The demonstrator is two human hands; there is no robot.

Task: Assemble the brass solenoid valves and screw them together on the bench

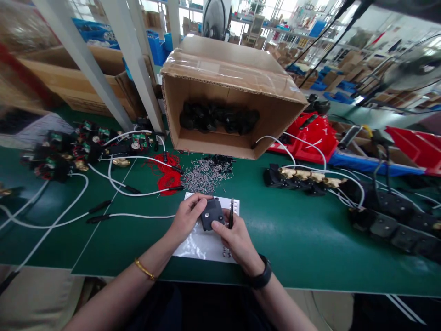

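Observation:
Between my two hands is a small black plastic housing (pixel 212 212), held over a white sheet (pixel 193 247) on the green bench. My left hand (pixel 189 215) grips its left side, thumb on top. My right hand (pixel 237 236) closes on its lower right, its thumb pressing the face. A slim dark tool (pixel 231 212), perhaps tweezers, also stands up from my right hand. Just beyond the sheet lies a pile of small screws (pixel 205 177). Left of the screws are bundles of red wire (pixel 169 179).
An open cardboard box (pixel 234 145) on its side holds dark parts. White cables (pixel 144 216) and units with green circuit boards (pixel 55 161) lie at left. Black units with brass fittings (pixel 303 179) stand at right, before red bins (pixel 312 138). A metal post (pixel 138 59) rises behind.

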